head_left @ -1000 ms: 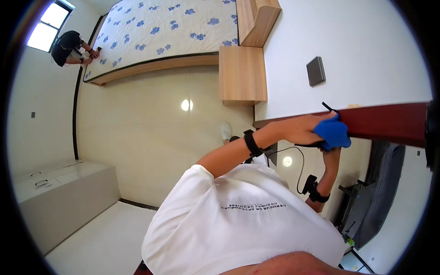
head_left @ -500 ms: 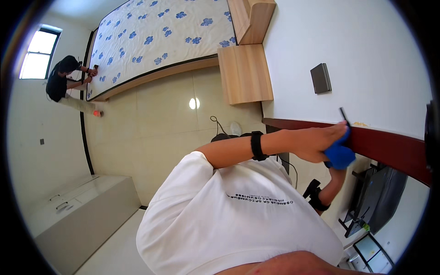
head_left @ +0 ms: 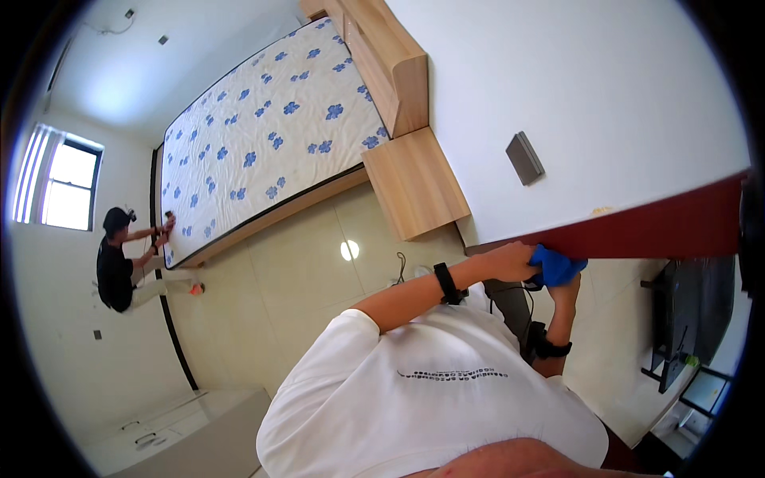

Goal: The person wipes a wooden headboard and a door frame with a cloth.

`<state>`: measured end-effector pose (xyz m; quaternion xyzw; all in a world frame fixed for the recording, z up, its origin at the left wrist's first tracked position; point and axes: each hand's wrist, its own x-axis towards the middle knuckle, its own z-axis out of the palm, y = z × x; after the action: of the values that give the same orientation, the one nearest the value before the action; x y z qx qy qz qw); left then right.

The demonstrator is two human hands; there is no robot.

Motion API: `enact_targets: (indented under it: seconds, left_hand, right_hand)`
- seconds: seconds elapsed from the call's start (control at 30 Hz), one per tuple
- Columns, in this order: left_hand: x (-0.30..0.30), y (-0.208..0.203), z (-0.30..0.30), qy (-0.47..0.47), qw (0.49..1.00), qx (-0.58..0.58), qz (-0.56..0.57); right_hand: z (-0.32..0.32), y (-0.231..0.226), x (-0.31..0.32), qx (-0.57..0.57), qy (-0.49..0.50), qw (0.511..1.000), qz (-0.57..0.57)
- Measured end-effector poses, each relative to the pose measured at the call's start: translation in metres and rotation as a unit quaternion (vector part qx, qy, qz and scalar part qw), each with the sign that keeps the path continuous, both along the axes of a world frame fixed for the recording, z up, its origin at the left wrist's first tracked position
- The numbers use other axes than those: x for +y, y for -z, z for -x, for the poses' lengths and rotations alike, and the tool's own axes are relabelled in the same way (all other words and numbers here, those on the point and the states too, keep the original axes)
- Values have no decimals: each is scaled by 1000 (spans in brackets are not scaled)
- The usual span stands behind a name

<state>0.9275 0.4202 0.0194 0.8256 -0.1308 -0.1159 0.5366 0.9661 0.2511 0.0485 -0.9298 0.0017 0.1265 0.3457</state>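
Observation:
A crumpled blue cloth (head_left: 558,267) is held between my two hands, close to the edge of a dark red wooden trim (head_left: 637,227). My left hand (head_left: 512,261) reaches in from the left with its fingers closed on the cloth's near side. Below the cloth, my right hand (head_left: 564,291) comes up and grips it from underneath. Something dark shows at the cloth's lower left edge; I cannot make out what it is. Black straps circle both wrists.
A bare mattress with blue flowers (head_left: 263,135) lies on a bed frame beside a wooden nightstand (head_left: 418,187). A switch plate (head_left: 524,158) sits on the white wall. Another person (head_left: 119,263) works at the mattress's far corner. A black television (head_left: 693,319) stands right.
My hands and the blue cloth have moved left and toward me, off the red trim's face. The thin black stick that stuck out beyond the cloth no longer shows. My view has turned.

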Motion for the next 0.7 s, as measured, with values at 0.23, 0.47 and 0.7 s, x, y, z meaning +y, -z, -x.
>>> enact_targets:
  seconds: [0.23,0.47,0.7]
  left_hand:
    - [21,-99,-17,-24,987,-139,71]
    - [27,-149,-4,-171,956,-138,197]
    - [-12,-81,30,-204,959,-195,29]
  right_hand:
    - [-4,-54,-29,-220,-74,971,-63]
    - [-23,-97,-96,-291,-83,953,-25]
    - [-7,-105,-58,-300,-125,939,-112]
